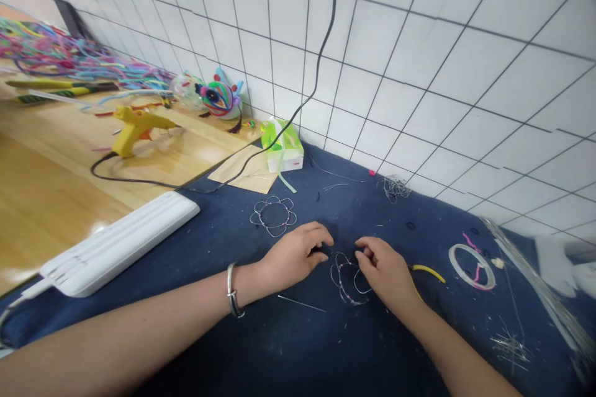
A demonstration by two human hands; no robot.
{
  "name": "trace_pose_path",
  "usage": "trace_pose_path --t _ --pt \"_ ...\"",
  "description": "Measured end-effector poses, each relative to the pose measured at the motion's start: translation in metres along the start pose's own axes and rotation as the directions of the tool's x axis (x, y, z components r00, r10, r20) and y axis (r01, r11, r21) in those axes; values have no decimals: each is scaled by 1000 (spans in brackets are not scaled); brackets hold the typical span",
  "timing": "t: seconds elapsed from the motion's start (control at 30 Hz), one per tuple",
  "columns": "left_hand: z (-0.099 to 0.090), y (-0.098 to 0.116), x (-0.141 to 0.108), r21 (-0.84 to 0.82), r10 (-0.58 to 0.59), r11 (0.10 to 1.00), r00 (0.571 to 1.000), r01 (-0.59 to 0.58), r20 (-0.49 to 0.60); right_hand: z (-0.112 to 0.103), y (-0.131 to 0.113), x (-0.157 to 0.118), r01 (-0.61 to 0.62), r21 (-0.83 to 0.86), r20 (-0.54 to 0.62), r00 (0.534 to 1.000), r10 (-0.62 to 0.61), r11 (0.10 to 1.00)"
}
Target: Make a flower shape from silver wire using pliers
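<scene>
My left hand [298, 251], with a silver bangle on its wrist, hovers over the dark blue cloth with thumb and fingers apart and nothing between them. Facing it, my right hand [382, 270] has curved fingers, and a small gap shows between thumb and forefinger. Just below and between the hands is a flower-shaped wire ring [341, 285] with small pink beads; my right hand hides part of its right side. Another beaded wire flower [274, 216] lies flat beyond my left hand. A straight piece of wire [302, 303] rests nearer to me.
Yellow-handled pliers [428, 272] lie partly behind my right hand. Farther right are a white ring-shaped spool [472, 267] and wire scraps [511, 347]. A tangle of wire [395, 187] and a tissue pack [282, 146] sit near the tiled wall. Leftward are a power strip [121, 242] and a yellow glue gun [135, 130].
</scene>
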State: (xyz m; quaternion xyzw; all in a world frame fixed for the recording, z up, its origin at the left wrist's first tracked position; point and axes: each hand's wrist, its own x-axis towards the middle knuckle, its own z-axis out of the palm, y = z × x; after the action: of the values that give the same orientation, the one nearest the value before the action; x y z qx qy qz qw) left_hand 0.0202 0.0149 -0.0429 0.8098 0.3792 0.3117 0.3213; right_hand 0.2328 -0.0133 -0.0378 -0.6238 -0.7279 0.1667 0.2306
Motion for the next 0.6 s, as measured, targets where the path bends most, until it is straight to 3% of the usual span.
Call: trace_pose_path --t 0.13,0.37,0.6 --pt "-6 2 2 44 2 999 1000 -1 -6 -1 4 3 39 121 -82 996 -30 992" --pt "-9 13 -1 177 65 979 982 -97 177 -8 -1 5 96 180 12 995 -100 979" --pt "-6 24 -7 91 201 969 949 -229 242 -1 4 8 173 221 64 980 -191 960"
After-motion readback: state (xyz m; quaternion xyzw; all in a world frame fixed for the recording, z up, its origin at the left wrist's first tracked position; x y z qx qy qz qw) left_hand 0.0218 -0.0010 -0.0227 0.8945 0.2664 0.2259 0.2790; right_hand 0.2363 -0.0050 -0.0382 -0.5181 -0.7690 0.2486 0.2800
